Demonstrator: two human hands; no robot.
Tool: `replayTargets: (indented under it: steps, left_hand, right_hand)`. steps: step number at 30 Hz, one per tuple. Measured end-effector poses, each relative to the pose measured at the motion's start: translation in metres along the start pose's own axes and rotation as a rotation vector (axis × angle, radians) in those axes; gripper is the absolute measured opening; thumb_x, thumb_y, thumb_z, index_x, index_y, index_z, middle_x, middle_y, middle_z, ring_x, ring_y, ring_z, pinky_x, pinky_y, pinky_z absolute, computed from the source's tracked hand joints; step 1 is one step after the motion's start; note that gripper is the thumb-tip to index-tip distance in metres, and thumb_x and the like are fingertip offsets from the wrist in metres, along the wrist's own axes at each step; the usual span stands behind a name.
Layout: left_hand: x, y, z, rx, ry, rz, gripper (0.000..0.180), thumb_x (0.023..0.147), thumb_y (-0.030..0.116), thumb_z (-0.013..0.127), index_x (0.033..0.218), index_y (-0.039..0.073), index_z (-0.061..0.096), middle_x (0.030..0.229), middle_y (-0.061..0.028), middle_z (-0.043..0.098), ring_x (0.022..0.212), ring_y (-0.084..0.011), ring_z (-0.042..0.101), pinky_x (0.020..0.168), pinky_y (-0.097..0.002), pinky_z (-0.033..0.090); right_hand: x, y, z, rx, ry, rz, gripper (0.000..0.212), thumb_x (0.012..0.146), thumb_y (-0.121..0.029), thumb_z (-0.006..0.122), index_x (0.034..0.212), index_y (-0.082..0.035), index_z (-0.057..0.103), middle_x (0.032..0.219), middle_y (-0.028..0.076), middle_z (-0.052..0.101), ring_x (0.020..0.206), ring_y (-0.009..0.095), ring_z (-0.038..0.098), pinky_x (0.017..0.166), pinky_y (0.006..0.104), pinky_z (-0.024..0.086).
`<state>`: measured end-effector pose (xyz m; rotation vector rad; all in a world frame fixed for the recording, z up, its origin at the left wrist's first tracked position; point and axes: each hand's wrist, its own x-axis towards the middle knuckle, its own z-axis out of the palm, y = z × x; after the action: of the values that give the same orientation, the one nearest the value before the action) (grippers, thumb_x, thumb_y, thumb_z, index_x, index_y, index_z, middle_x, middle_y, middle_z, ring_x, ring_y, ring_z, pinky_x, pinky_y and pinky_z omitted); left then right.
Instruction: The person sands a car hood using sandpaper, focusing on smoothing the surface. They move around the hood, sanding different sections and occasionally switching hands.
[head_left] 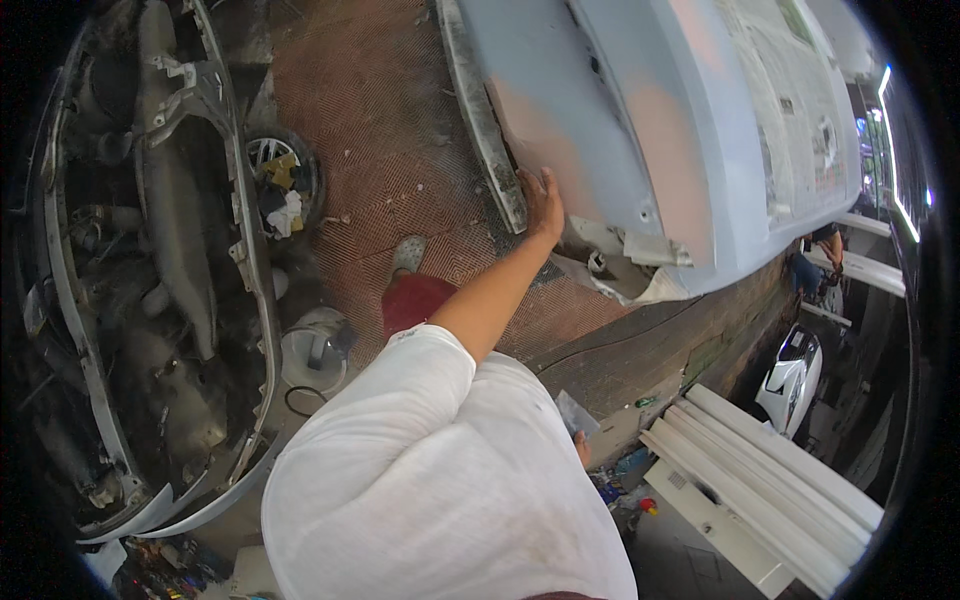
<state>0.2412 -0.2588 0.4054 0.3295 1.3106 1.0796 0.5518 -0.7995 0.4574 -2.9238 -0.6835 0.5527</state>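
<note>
My left hand (543, 207) reaches forward and rests against the lower edge of a car body (570, 130). Its fingers are stretched out, with nothing seen in them. The panel is pale grey-blue with pinkish, filler-like patches, and its corner next to my hand is open and rough. My right hand (582, 448) shows only in part beyond my white shirt, low by my right side. It is closed on a thin grey sheet (577, 412), whose kind I cannot make out. The rest of that hand is hidden behind my body.
To the left lies a stripped car front (180, 220) with exposed parts. Near it are a wheel (290, 185) with scraps on it and a clear bucket (317, 350). White panels (760, 490) lie at the lower right. Farther off are a white scooter (792, 380) and another person (815, 265).
</note>
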Motion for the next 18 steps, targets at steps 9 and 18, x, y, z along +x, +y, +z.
replayTargets:
  steps: [9, 18]
  left_hand:
    - [0.118, 0.071, -0.042, -0.106, 0.119, 0.077, 0.094, 0.106, 0.068, 0.018, 0.163, -0.003, -0.004, 0.172, -0.0249, -0.007, 0.160, -0.0357, -0.005, 0.130, -0.0488, 0.003]
    - [0.257, 0.193, -0.115, 0.046, 0.327, 0.478, 0.083, 0.109, 0.059, 0.022, 0.163, -0.004, 0.014, 0.172, -0.0232, 0.010, 0.160, -0.0329, 0.008, 0.131, -0.0405, 0.007]
  right_hand:
    - [-0.024, -0.092, -0.047, -0.215, 0.101, -0.031, 0.058, 0.102, -0.045, 0.058, 0.116, 0.009, 0.071, 0.110, 0.030, 0.073, 0.099, 0.040, 0.069, 0.087, 0.0447, 0.050]
    - [-0.032, -0.185, -0.053, 0.018, 0.159, 0.042, 0.042, 0.103, -0.036, 0.065, 0.100, 0.006, 0.072, 0.084, 0.007, 0.069, 0.074, 0.015, 0.054, 0.066, 0.0344, 0.046]
